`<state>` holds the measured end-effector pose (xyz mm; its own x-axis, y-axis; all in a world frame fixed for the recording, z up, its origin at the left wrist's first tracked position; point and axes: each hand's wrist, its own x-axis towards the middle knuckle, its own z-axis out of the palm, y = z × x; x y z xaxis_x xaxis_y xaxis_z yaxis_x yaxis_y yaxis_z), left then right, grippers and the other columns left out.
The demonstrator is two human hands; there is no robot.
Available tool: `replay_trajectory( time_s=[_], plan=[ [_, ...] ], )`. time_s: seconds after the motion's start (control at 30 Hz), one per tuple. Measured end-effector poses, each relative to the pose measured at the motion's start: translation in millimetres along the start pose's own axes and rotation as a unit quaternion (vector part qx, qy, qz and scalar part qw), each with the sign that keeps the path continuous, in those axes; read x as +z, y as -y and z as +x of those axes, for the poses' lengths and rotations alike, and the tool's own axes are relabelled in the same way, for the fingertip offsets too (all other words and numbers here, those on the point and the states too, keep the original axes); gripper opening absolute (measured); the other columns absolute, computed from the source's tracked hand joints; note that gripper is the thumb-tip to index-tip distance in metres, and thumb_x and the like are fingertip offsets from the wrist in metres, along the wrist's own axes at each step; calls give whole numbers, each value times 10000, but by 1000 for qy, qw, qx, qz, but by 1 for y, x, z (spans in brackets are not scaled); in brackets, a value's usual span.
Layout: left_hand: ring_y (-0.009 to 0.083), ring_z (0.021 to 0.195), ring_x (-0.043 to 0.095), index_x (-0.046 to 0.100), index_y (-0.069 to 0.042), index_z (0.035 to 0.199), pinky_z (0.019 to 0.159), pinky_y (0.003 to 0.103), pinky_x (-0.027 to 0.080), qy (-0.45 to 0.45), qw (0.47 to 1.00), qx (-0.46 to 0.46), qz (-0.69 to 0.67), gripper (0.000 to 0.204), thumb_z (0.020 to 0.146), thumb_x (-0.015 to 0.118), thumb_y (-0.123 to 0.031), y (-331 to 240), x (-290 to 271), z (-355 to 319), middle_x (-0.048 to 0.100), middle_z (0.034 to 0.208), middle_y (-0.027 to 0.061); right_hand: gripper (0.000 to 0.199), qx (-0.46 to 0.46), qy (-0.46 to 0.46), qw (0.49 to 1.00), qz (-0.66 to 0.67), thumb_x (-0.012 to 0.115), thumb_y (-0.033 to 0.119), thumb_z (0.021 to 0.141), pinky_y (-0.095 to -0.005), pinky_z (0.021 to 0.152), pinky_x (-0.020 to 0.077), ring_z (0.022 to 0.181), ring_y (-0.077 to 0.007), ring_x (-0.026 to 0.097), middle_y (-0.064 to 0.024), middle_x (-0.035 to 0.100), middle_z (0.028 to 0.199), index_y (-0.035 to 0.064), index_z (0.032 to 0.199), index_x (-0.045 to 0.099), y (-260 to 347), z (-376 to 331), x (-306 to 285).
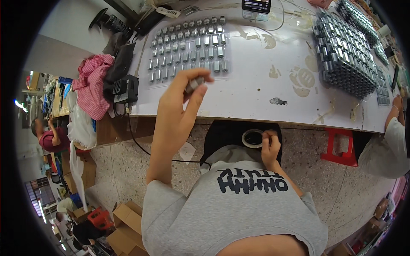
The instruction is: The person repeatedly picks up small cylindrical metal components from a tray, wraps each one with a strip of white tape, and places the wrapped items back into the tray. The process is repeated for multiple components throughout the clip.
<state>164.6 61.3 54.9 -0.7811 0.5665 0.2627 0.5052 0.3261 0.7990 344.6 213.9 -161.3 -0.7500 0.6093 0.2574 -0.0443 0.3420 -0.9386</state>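
Over the near edge of the tray, my left hand [177,104] is raised with thumb and fingers closed round a small silver metal cylinder [194,84]. Below it and beyond, a clear plastic tray [229,51] lies on the table, holding rows of similar upright silver pieces [198,42]. Down at my lap, my right hand [270,147] has its fingers curled at the right rim of a roll of tape [245,142], gripping it. The roll rests over dark cloth just under the table's front edge.
Stacked trays of silver pieces [344,53] stand on the right of the white table [252,96]. A phone [256,5] lies at the far edge. A small black device [125,88] and checked pink cloth [93,85] are left. A red stool [337,147] and another person's arm [393,113] are right.
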Motion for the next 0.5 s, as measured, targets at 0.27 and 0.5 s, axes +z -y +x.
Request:
replay_trajectory(
  time_s=[0.27, 0.5],
  plan=[
    [149, 843, 585, 449, 22, 1103, 731, 232, 458, -9, 963, -3, -268, 273, 838, 506, -13, -14, 6, 5, 577, 1027, 153, 101, 47, -43, 997, 54, 488, 84, 864, -197, 516, 335, 578, -65, 409, -25, 489, 697, -2, 811, 499, 19, 9, 9],
    [166, 876, 596, 488, 30, 1040, 748, 233, 468, -40, 959, 4, -281, 223, 819, 516, 24, -14, 15, 11, 561, 1060, 194, 109, 61, -52, 991, 109, 481, 97, 877, -175, 477, 276, 543, -27, 344, 27, 423, 628, 15, 805, 488, 33, 14, 13]
  ],
)
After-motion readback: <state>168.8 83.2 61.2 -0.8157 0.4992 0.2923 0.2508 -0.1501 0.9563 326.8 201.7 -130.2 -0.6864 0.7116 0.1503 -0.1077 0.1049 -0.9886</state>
